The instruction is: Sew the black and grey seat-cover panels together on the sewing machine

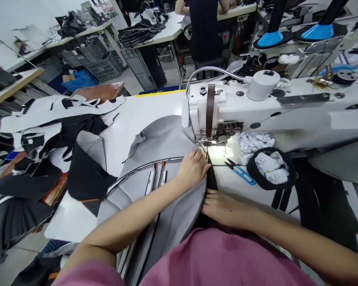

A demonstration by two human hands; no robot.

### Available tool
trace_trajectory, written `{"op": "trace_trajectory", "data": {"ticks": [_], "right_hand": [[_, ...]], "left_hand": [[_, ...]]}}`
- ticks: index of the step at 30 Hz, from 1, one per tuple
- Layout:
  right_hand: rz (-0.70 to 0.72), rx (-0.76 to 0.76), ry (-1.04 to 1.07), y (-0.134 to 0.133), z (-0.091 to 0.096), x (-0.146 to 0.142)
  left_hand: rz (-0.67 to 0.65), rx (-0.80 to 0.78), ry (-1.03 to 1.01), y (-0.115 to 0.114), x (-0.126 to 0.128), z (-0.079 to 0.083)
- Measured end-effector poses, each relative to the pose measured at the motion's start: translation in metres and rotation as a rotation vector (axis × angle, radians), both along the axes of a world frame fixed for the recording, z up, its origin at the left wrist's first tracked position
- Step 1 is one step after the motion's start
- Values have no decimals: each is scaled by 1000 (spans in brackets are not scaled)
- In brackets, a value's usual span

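A large grey fabric piece (164,141) with dark-edged seams and two zippers lies across the bed of a white sewing machine (286,103). My left hand (193,169) presses on it close to the lit needle area, with its fingers curled and drawn together at the edge. Nearer my body, my right hand (219,204) pinches the fabric's right edge beside a narrow black strip (211,176); part of its fingers is hidden. Blue-handled thread snips (243,173) rest to the right of the needle, in neither hand.
A round black holder (258,180) full of white labels stands beside the snips, near a heap of white scraps (253,143). Black and white cut pieces (47,127) pile up at left. Beyond the machine, a person (205,31) is at another table (170,29).
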State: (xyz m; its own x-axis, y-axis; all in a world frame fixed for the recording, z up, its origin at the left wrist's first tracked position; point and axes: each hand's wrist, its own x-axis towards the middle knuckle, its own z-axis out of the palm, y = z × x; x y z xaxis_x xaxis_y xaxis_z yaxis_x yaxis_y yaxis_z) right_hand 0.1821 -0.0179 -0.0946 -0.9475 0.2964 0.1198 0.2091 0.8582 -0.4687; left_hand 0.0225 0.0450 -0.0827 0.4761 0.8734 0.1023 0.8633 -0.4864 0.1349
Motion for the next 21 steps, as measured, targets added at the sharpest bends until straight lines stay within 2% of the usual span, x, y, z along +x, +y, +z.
{"op": "trace_trajectory", "data": {"ticks": [2,4,10,16,21], "right_hand": [[-74,109,-16,6,-9,18],[-146,210,-23,12,-19,23],[-157,349,57,21,-38,18],[-120,260,50,16,-35,6],[-183,130,58,17,-32,-10]], "left_hand": [[47,0,33,-4,5,-4],[59,-18,68,-2,9,-6],[139,-102,38,17,16,-7],[105,-132,0,34,13,-8],[104,-102,86,45,10,-13]]}}
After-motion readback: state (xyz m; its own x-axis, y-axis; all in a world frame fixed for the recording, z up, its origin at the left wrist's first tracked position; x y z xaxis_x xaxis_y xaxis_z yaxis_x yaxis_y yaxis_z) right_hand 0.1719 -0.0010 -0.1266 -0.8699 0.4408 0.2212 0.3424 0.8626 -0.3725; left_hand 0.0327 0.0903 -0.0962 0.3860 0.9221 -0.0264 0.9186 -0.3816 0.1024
